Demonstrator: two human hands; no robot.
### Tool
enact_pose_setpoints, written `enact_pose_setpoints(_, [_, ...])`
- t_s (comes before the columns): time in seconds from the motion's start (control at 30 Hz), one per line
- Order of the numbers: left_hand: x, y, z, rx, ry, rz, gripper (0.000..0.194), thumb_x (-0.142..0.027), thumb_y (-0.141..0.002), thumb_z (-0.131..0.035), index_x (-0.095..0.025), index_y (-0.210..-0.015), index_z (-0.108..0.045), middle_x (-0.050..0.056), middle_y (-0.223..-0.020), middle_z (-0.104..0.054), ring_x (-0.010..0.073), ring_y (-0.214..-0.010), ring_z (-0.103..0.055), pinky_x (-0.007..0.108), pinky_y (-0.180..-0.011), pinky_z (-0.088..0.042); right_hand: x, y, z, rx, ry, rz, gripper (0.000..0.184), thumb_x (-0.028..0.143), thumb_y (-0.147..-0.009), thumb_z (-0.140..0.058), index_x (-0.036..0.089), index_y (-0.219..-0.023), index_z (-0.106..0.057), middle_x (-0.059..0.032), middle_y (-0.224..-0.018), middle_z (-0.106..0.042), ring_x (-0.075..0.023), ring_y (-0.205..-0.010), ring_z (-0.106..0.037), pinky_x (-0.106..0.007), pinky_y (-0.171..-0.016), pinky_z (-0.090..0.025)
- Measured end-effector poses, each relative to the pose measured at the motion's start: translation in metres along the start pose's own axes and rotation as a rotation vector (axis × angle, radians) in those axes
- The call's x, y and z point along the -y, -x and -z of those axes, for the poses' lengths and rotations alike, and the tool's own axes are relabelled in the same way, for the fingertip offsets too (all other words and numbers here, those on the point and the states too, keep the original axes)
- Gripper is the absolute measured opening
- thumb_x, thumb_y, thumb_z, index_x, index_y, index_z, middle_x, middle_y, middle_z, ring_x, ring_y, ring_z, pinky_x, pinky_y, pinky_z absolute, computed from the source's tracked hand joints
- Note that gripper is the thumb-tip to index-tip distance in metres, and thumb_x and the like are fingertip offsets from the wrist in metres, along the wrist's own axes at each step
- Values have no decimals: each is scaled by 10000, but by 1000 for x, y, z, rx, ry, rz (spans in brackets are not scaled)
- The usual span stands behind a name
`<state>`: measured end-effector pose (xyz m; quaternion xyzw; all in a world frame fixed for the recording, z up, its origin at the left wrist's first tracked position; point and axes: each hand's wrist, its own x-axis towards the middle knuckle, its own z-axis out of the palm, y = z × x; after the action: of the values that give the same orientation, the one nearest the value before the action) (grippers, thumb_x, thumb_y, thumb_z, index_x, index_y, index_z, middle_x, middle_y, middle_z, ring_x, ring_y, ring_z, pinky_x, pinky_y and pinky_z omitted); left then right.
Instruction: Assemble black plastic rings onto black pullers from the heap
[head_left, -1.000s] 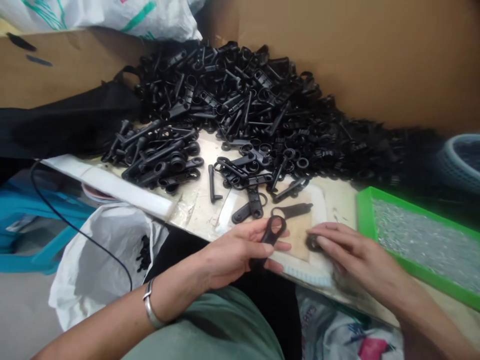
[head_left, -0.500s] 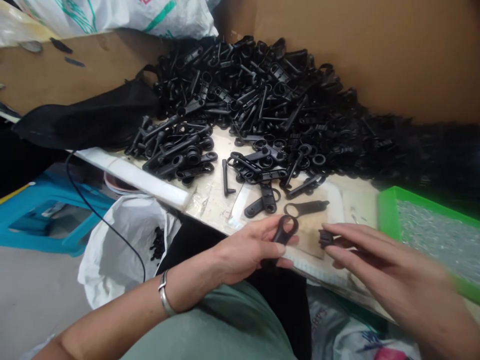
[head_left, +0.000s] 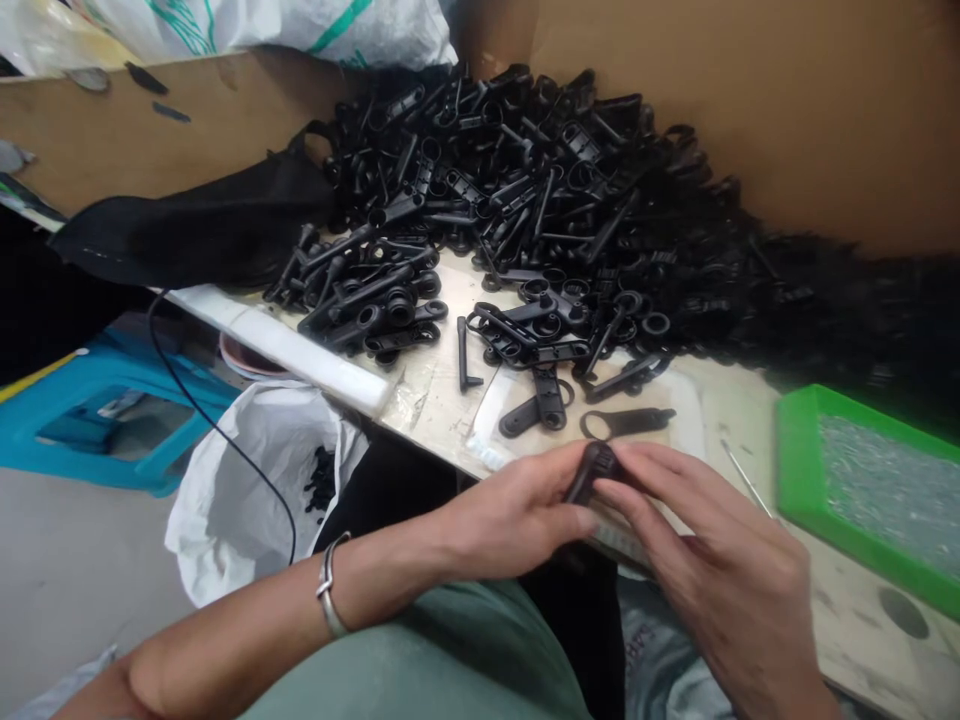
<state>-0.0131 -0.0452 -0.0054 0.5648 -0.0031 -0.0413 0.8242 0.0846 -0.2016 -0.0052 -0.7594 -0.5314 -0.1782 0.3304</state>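
Note:
My left hand is closed around a black plastic arm with a ring at one end, held over the table's front edge. My right hand pinches a small ribbed black plastic piece at the ring end of that arm. The two parts touch, but the fingers hide how far one sits in the other. Just beyond my fingertips lies another black ringed arm. Two crossed black arms rest farther left, near a thin L-shaped black part.
A large heap of black plastic parts covers the back. At right stands a green tray of small clear or silvery pieces, with a thin metal rod beside it. Below left are a white-lined bin and a blue stool.
My right hand has moved left and brought the ribbed piece against the arm's ring end. My left hand has tilted the arm. The view has shifted slightly.

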Motion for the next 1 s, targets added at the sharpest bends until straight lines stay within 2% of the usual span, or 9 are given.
enact_pose_setpoints(0.1, [-6,4,1,-8,-332,-30,478,-121,-907,-525,-203,-1378,-520,85,-1225,-628,235,-1154,-593,386,-1019,-467,6,-1,1,12,-10,15,256,66,-935,-671,132,-1181,-648,-97,-1111,-688,-165,-1010,-676,-265,-989,-541])
enact_pose_setpoints(0.2, [-13,7,3,-8,-491,-20,437,-180,-937,-520,-201,-1373,-502,74,-1108,-653,215,-1002,-628,342,-890,-500,9,0,3,24,-45,-71,201,141,-980,-628,167,-1176,-662,-85,-1140,-674,-163,-1008,-680,-237,-921,-572])
enact_pose_setpoints(0.37, [-16,9,3,-61,-394,37,336,-312,-991,-488,-237,-1301,-593,25,-944,-650,115,-684,-608,226,-646,-494,-2,8,13,110,-182,-272,243,388,-995,-606,298,-1193,-713,1,-1158,-728,-175,-925,-740,-195,-764,-622])
enact_pose_setpoints(0.47, [-16,13,3,4,-336,32,338,-316,-1011,-445,-228,-1303,-593,17,-922,-673,84,-605,-581,201,-614,-494,-9,14,13,131,-249,-424,251,515,-918,-654,330,-1030,-781,29,-954,-781,-199,-743,-756,-203,-601,-626])
enact_pose_setpoints(0.6, [-15,17,2,31,-521,-42,371,-290,-1032,-369,-152,-1341,-522,60,-924,-742,139,-770,-663,237,-757,-525,-1,20,3,233,-279,-605,298,549,-913,-613,318,-831,-783,42,-579,-690,-168,-434,-638,-211,-433,-557])
enact_pose_setpoints(0.77, [-10,23,6,-107,-753,-102,406,-299,-1045,-333,-102,-1368,-480,92,-918,-760,179,-800,-716,261,-741,-535,24,8,-17,162,-269,-705,332,538,-929,-575,275,-817,-743,69,-451,-566,-116,-360,-513,-183,-413,-471])
enact_pose_setpoints(0.87, [-16,39,18,-176,-1016,-196,414,-274,-1046,-343,-78,-1374,-501,83,-860,-756,163,-665,-694,246,-599,-498,21,-1,-21,275,-359,-664,336,496,-957,-562,267,-765,-717,70,-458,-564,-113,-415,-543,-183,-486,-482])
enact_pose_setpoints(0.93, [-26,53,32,-353,-1233,-320,393,-233,-1034,-382,-92,-1369,-533,46,-783,-745,138,-563,-646,236,-539,-460,11,-4,-18,297,-327,-568,314,494,-946,-583,261,-793,-729,68,-469,-575,-117,-408,-552,-194,-467,-475])
enact_pose_setpoints(1.0, [-41,66,53,-662,-1408,-426,379,-220,-1015,-445,-148,-1368,-563,33,-853,-765,128,-591,-654,234,-608,-494,0,-6,-16,219,-183,-484,313,503,-947,-591,235,-917,-750,49,-551,-637,-125,-414,-567,-214,-484,-500])
